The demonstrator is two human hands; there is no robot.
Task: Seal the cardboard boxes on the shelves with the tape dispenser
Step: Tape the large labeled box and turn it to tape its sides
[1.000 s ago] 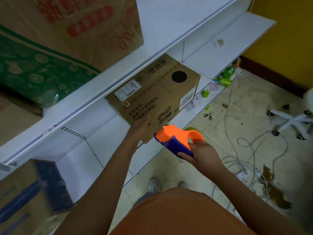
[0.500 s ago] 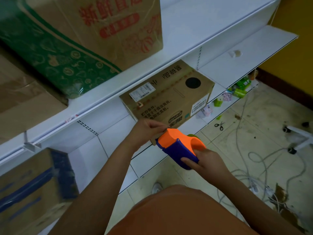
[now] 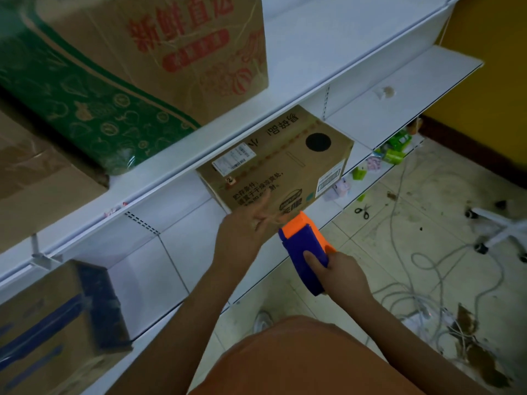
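The fingers (image 3: pixel 263 208) of the left hand (image 3: pixel 242 238) are spread wide and lie flat against the front face of the cardboard box (image 3: pixel 281 169), holding nothing; they seem to be pressing the board, or a tape end, down near its lower edge. Whether any tape is under them cannot be made out, since clear tape would not show here and the hand is slightly blurred.

That box sits on the middle shelf (image 3: pixel 176 223), jutting past its front edge under the shelf above. Just right of the left hand, the right hand (image 3: pixel 339 272) is wrapped around the blue body of the tape dispenser (image 3: pixel 303 249), whose orange nose touches or nearly touches the box's lower front corner.

The step in hand looks like the start of a strip: anchoring the tape at the front face. The next move likely calls for steady pressure from the left hand while the dispenser is drawn up and over the top seam, kept square to the dashed line there.

The roll itself is hidden inside the dispenser. The box's rear half is covered by the upper shelf, so how its flaps stand cannot be told.
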